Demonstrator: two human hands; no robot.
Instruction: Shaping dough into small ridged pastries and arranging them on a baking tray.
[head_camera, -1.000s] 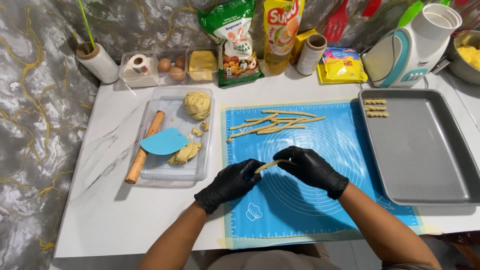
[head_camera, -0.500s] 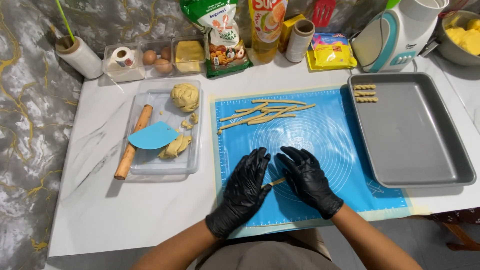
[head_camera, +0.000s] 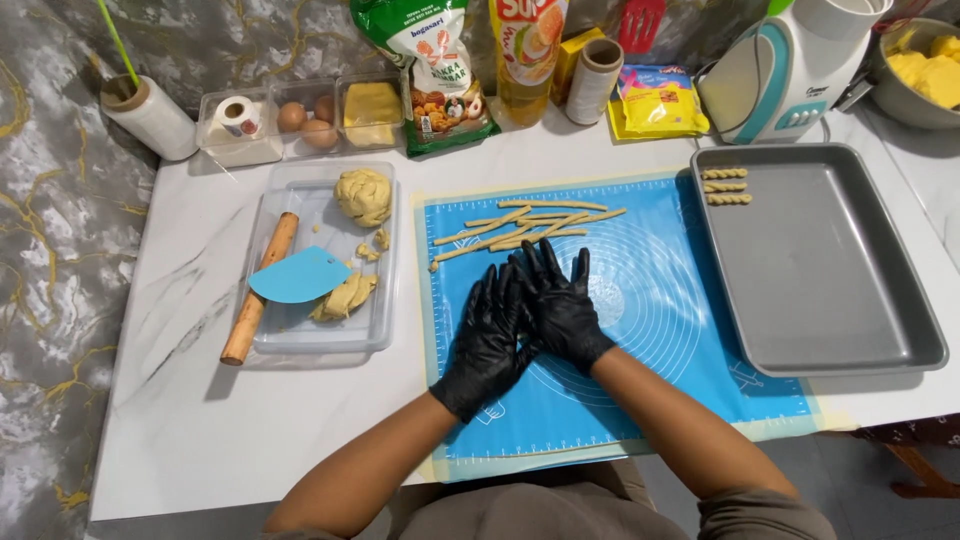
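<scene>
Only three twisted dough sticks sit on the baking tray, a pile of dough strips waits, and left hand and right hand lie flat, fingers spread, side by side on the blue silicone mat, whatever's underneath hidden.

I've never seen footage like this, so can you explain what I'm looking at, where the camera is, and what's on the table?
The camera sits on a person's head and looks down at their own hands. The left hand and right hand wear black gloves and lie flat, side by side, on a blue mat. Whether anything is under the palms cannot be seen. Beyond the fingers lie thin dough strips. On the left, a clear tray holds a dough ball, a blue scraper and a rolling pin. On the right, a grey baking pan holds three twisted pieces.
</scene>
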